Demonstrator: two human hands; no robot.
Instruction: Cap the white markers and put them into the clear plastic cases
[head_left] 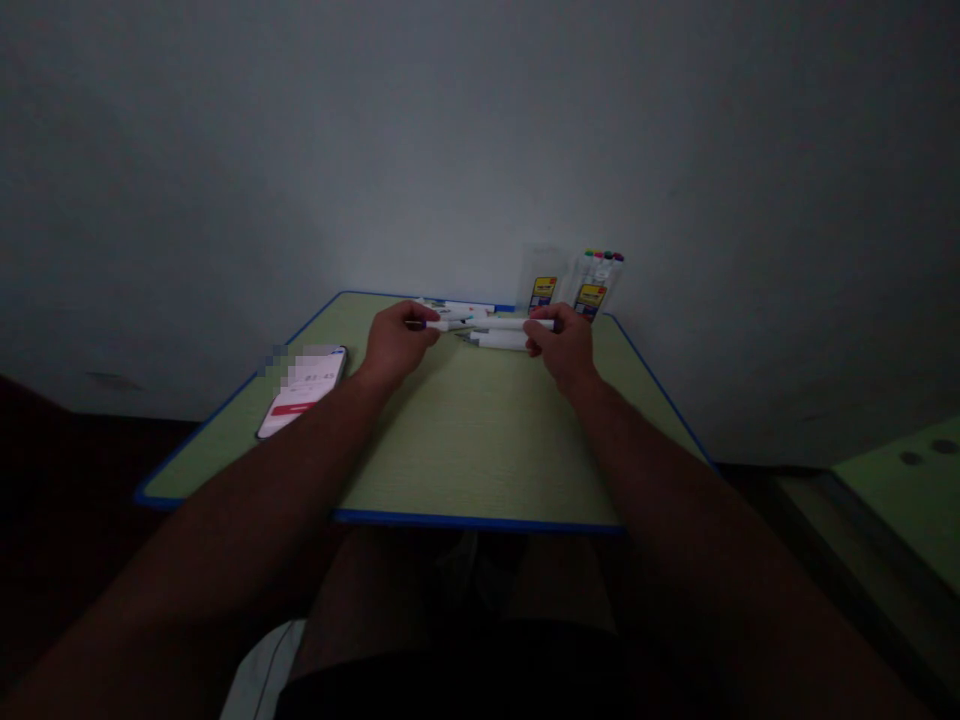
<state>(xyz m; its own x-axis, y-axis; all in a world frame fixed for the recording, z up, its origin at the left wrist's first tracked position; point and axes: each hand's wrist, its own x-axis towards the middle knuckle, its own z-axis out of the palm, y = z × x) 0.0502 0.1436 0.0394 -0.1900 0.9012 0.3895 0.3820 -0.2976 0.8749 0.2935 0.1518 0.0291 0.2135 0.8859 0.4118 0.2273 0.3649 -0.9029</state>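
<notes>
My right hand is closed around the right end of a white marker, which lies level and points left. Between the fingertips of my left hand is a short white piece with a dark end, seemingly a marker cap. It is close to the marker's left tip; whether the two touch I cannot tell. Just below the held marker, another white marker rests on the table, partly hidden by my right fingers. More white markers lie along the table's back edge behind my hands.
A clear plastic case with a yellow label stands at the back of the green table. Beside it, a second case holds several markers with coloured ends. A lit phone lies on the left. The wall rises behind.
</notes>
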